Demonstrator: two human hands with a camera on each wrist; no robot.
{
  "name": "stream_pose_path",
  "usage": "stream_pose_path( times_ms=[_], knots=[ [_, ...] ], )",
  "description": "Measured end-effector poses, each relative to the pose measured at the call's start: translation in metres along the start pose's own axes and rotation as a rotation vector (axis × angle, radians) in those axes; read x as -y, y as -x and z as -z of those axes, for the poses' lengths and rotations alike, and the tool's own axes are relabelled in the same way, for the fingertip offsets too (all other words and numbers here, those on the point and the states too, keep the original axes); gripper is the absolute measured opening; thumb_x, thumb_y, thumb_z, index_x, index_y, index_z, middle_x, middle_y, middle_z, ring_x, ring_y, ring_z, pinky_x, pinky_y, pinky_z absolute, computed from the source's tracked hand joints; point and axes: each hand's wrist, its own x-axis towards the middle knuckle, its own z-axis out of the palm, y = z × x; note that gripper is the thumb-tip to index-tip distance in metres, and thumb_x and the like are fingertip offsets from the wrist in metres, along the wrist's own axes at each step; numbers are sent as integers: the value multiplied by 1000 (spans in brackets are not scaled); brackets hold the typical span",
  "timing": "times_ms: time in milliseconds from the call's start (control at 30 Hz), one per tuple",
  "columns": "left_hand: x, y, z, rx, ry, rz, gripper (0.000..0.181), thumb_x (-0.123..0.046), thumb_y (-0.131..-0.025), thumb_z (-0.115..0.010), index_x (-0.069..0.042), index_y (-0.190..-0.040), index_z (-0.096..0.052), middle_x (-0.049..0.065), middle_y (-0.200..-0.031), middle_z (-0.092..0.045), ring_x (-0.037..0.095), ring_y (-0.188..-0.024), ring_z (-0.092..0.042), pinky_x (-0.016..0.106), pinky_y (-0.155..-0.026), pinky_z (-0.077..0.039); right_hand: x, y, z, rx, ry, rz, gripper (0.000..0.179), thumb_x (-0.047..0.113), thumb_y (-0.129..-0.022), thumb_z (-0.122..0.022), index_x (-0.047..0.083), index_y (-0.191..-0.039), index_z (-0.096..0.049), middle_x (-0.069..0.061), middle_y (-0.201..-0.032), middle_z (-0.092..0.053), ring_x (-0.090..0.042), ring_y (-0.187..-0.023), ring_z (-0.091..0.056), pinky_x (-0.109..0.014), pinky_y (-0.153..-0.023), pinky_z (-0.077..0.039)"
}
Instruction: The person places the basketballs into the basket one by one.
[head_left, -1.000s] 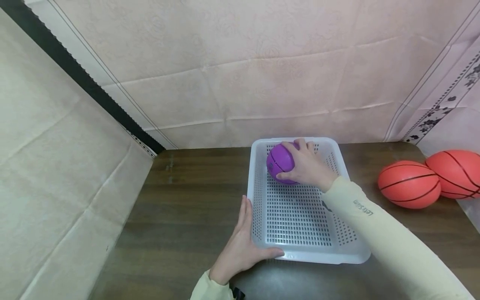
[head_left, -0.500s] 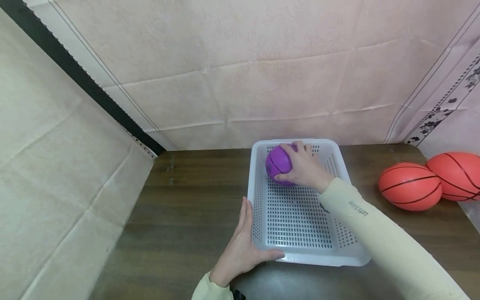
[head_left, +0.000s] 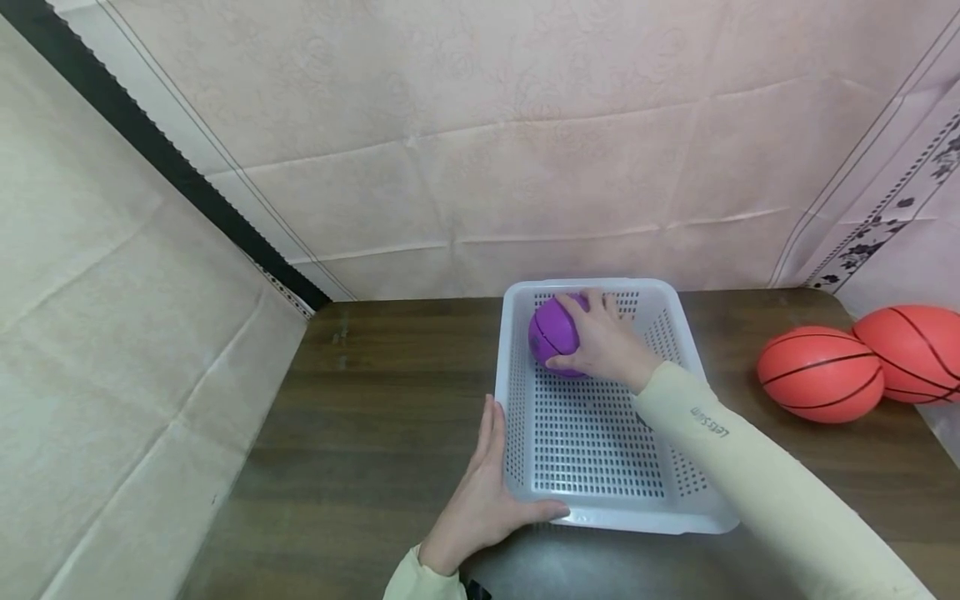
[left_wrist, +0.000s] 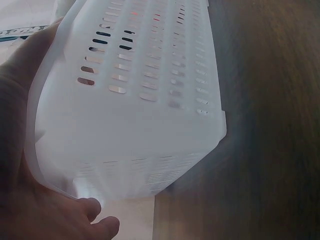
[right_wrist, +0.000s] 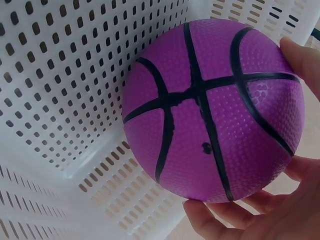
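Note:
A purple toy basketball (head_left: 551, 332) with black lines is inside the white perforated plastic basket (head_left: 585, 517), near its far left. My right hand (head_left: 602, 344) grips this ball from its right side, thumb and fingers spread around it. In the right wrist view the purple ball (right_wrist: 215, 120) is close to the basket's wall (right_wrist: 65, 75). My left hand (head_left: 486, 492) rests on the basket's near left corner, straight fingers along the left side and thumb on the near rim. The left wrist view shows that hand (left_wrist: 45, 205) against the basket's outer corner (left_wrist: 125, 120).
Two orange-red basketballs, a nearer one (head_left: 820, 373) and a farther one (head_left: 915, 352), sit together on the right of the wooden table (head_left: 360, 450). Pale cloth (head_left: 525, 167) hangs behind the table, and more pale cloth (head_left: 150, 375) stands at the left.
The purple basketball has shifted slightly left and toward me inside the basket, with my right hand around it. My left hand has stayed at the basket's corner.

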Motion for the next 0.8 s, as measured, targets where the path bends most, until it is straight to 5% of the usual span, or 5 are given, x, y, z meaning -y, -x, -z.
stream_pose_path(
  times_ms=[433, 800],
  knots=[
    [2, -1, 0, 0, -18, -5, 138, -66, -61, -82, -26, -155, 12, -13, -157, 24, 26, -146, -9, 52, -109, -28, 0, 3, 8, -13, -40, 23, 96, 55, -74, -79, 16, -149, -33, -21, -145, -30, -42, -125, -34, -70, -92, -37],
    [4, 1, -1, -9, -38, -41, 140, -72, -60, -77, -20, -155, 11, -7, -158, 23, 25, -146, -5, 49, -111, -26, -9, 18, 47, -74, -71, 23, 95, 51, -78, -77, 16, -153, -29, -21, -152, -23, -45, -136, -22, -71, -98, -28]
  ],
)
